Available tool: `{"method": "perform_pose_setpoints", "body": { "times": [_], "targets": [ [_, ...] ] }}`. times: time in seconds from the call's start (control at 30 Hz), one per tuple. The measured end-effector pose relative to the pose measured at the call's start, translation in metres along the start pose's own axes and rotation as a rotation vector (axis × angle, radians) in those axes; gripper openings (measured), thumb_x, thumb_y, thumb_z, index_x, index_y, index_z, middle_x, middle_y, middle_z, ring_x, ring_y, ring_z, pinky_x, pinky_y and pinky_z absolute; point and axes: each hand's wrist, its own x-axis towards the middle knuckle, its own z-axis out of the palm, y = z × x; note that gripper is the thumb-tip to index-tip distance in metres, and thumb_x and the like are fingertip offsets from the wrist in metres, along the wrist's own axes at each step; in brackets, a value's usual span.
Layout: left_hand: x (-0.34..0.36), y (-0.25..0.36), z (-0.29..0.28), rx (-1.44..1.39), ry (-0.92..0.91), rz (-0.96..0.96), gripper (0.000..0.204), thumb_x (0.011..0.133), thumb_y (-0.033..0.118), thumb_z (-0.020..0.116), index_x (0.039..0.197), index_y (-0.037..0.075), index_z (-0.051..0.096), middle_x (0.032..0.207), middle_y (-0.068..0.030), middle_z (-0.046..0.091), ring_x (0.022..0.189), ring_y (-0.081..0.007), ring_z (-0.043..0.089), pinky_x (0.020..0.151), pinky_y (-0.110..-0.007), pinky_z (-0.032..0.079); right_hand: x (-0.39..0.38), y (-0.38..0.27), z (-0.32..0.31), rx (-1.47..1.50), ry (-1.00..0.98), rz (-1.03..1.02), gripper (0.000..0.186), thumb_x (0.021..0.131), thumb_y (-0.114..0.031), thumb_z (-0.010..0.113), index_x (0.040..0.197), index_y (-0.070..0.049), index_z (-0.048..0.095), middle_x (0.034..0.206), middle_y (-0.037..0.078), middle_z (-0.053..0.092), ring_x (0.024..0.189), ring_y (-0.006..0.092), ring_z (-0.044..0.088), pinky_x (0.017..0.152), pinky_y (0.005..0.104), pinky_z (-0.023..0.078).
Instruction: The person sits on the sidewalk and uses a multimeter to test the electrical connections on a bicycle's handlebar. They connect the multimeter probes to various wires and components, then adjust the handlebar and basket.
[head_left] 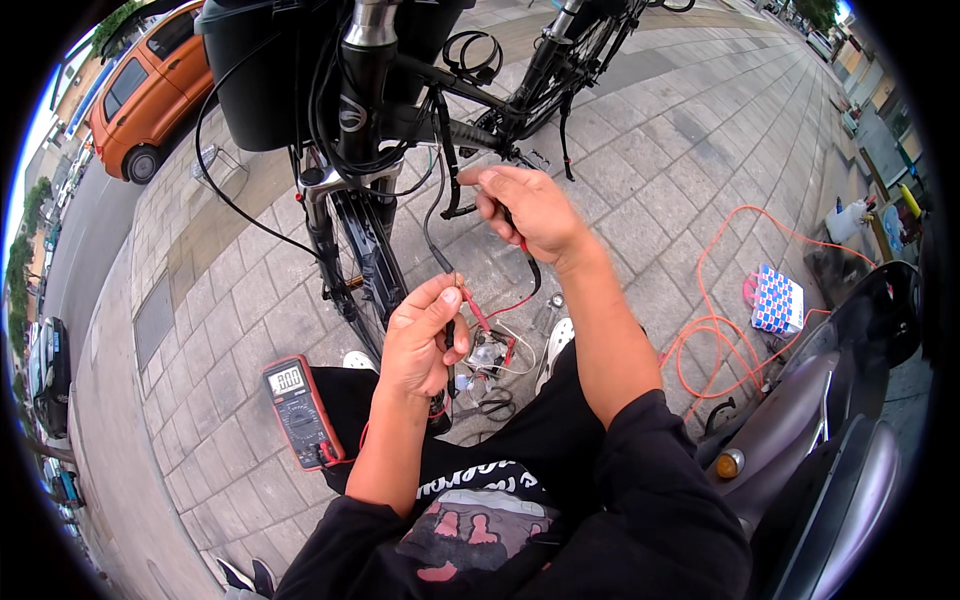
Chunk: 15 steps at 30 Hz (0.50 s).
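My left hand (pixel 422 335) is closed in a pinch on a red test probe (pixel 473 308) and the end of a grey-black cable (pixel 435 240) that hangs from the bicycle. My right hand (pixel 532 212) is closed around a black-and-red test lead (pixel 528 257), which shows below the palm. Its index finger reaches to a dangling black cable (pixel 449 165); whether it touches is unclear. A red-framed multimeter (pixel 302 412) with its display lit lies beside my left thigh, a red lead plugged in. The bicycle's front fork (pixel 318 205) and wheel (pixel 362 255) stand just ahead.
Loose wires and small parts (pixel 490 352) lie between my feet. An orange cord (pixel 712 322) coils at right, near a blue-and-white checked bag (pixel 777 300). A motor scooter (pixel 810 450) stands close on my right. A second wheel (pixel 580 60) and an orange car (pixel 150 85) are farther off.
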Motion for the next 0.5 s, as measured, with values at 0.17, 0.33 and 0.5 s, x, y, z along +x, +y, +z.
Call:
{"method": "perform_pose_setpoints", "body": {
  "times": [0.17,0.33,0.5],
  "targets": [
    [0.02,-0.013,0.006,0.012,0.013,-0.057,0.019,0.1,0.015,0.07,0.116,0.004,0.069,0.099,-0.0051,0.072,0.055,-0.0124,0.061,0.041,-0.022,0.035,0.014,-0.006,0.0,0.04,0.17,-0.124,0.03,0.102,-0.02,0.058,0.118,0.002,0.068,0.082,0.003,0.066,0.054,0.0059,0.049,0.045,0.0231,0.037],
    [0.034,-0.029,0.011,0.055,0.069,-0.055,0.019,0.099,0.013,0.071,0.116,0.004,0.068,0.1,-0.0063,0.073,0.056,-0.0129,0.062,0.04,-0.022,0.036,0.027,-0.007,0.002,-0.094,0.139,-0.16,0.032,0.099,-0.014,0.061,0.126,0.004,0.063,0.08,0.006,0.067,0.056,0.0054,0.052,0.046,0.0217,0.04],
    [0.053,-0.046,0.012,0.055,0.119,-0.02,0.021,0.1,0.013,0.07,0.117,0.001,0.066,0.099,-0.0061,0.072,0.057,-0.0134,0.063,0.04,-0.022,0.037,0.027,-0.025,0.008,-0.119,0.118,-0.148,0.036,0.095,-0.013,0.064,0.127,0.006,0.065,0.085,0.007,0.071,0.056,0.0072,0.057,0.044,0.0219,0.042]
  ]
}}
